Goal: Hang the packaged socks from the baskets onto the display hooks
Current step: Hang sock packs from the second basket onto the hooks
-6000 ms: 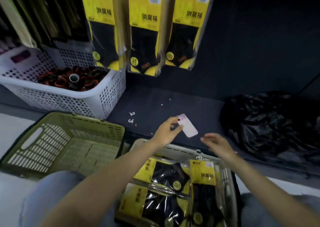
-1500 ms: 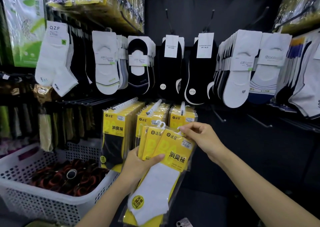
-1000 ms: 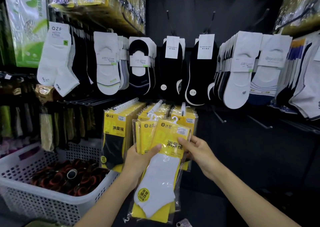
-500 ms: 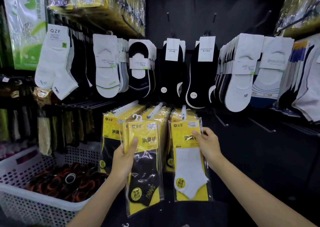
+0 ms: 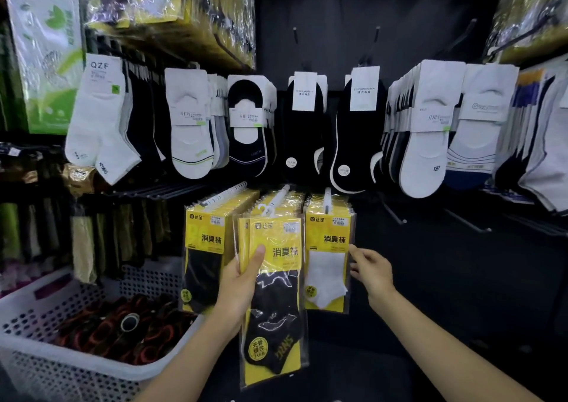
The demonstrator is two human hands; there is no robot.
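head | left hand (image 5: pixel 242 281) grips black-sock packs (image 5: pixel 276 303), thumb across the yellow header | display hook (image 5: pixel 281 193) just above the grip | right hand (image 5: pixel 373 271) fingers loose, holding nothing, just right of hung white-sock pack (image 5: pixel 327 266) | white basket (image 5: pixel 27 358) down-left of the grip

Left forearm angles up from seven o'clock, left hand (image 5: pixel 242 281) upright, thumb flat on the front of the sock packs (image 5: pixel 276 309), fingers wrapped behind. Right forearm slants in from five o'clock. Right hand (image 5: pixel 373 271) is loose, fingers (image 5: pixel 361 252) pointing toward ten o'clock, holding nothing.
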